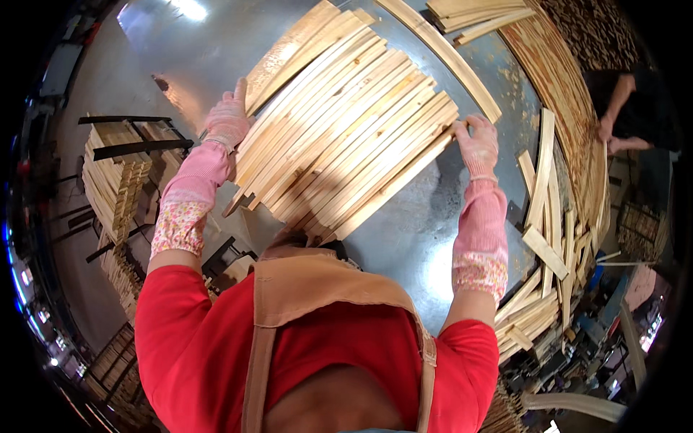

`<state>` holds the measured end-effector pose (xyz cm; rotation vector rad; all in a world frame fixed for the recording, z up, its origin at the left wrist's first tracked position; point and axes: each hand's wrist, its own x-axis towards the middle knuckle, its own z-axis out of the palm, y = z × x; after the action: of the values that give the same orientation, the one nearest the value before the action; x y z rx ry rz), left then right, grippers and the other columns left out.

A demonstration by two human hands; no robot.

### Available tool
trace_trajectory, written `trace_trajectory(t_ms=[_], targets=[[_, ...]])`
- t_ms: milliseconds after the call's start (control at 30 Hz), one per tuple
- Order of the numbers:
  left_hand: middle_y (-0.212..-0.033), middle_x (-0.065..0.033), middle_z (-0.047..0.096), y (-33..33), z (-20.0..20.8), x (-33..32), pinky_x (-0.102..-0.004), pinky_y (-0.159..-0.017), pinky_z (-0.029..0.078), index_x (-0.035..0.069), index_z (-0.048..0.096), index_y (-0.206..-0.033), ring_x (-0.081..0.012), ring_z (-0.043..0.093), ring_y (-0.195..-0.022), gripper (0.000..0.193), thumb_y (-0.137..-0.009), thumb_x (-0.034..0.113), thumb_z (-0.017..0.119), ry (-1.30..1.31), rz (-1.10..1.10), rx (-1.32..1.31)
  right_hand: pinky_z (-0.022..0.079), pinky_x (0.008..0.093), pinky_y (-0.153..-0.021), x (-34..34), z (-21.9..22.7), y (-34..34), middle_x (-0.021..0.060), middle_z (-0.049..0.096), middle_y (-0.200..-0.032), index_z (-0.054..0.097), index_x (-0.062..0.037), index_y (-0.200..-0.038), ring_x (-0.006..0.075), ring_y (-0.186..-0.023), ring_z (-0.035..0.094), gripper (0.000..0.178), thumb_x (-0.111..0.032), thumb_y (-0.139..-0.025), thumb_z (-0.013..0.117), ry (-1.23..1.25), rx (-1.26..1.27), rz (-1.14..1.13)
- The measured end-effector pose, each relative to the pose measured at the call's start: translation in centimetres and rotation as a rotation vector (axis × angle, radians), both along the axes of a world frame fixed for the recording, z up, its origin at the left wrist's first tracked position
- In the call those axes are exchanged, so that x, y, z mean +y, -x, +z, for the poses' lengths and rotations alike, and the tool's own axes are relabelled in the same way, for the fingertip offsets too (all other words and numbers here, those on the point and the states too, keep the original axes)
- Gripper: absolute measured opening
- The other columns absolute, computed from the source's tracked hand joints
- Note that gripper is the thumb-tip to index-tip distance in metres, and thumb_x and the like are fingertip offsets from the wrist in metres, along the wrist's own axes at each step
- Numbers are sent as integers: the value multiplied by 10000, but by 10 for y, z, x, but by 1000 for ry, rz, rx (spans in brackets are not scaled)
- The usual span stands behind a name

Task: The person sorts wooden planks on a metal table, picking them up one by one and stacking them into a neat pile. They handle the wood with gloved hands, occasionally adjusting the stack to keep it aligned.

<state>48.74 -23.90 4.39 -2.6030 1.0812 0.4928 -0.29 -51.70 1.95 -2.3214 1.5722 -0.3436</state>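
Wood strips lie at twelve o'clock on a table. The left hand at ten and the curled right hand at two touch them; whether either grips, I cannot tell.

Two gloved hands; one batch of wooden strips, over dozen; one apron; one table; one co-worker

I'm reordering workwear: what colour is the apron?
The apron is tan-brown, seen best in the head view.
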Motion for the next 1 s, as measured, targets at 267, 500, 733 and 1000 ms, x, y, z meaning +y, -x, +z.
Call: trace_trajectory(t_ms=[267, 500, 733, 1000], targets=[[-1511, -161, 563, 0, -2, -1, -482, -1094, 534, 211, 182, -1748, -367, 634, -1336, 1096, -879, 435, 810, 55, 106, 11, 419, 408, -1216, 195, 38, -81, 222, 460, -1638, 256, -14, -1712, 276, -1466, 483, 890, -244, -1012, 755, -727, -941, -376], [-1514, -170, 567, -22, -10, 4, -470, -1077, 552, 219, 195, -1748, -355, 648, -1325, 1067, -877, 398, 785, 103, 73, 23, 603, 350, -704, 143, 87, -104, 122, 677, -994, 580, 19, -1337, 203, -772, 686, 554, -448, -1061, 693, -663, -1260, -274], [-1583, -224, 541, -83, -22, 8, -477, -1173, 478, 126, 249, -1728, -411, 591, -1410, 1043, -881, 432, 774, 293, 104, 186, 688, 450, -687, 116, 93, -223, 231, 706, -1107, 512, 36, -1348, 292, -804, 760, 630, -512, -1074, 658, -986, -1374, -192], [-1353, -273, 703, -82, 10, 19, -460, -1105, 515, 145, 364, -1676, -407, 673, -1283, 1023, -797, 377, 832, 286, 78, 658, 668, 443, -677, 127, 54, -360, 204, 666, -1125, 415, -8, -1415, 303, -794, 726, 666, -502, -1059, 685, -1083, -1220, -299]])
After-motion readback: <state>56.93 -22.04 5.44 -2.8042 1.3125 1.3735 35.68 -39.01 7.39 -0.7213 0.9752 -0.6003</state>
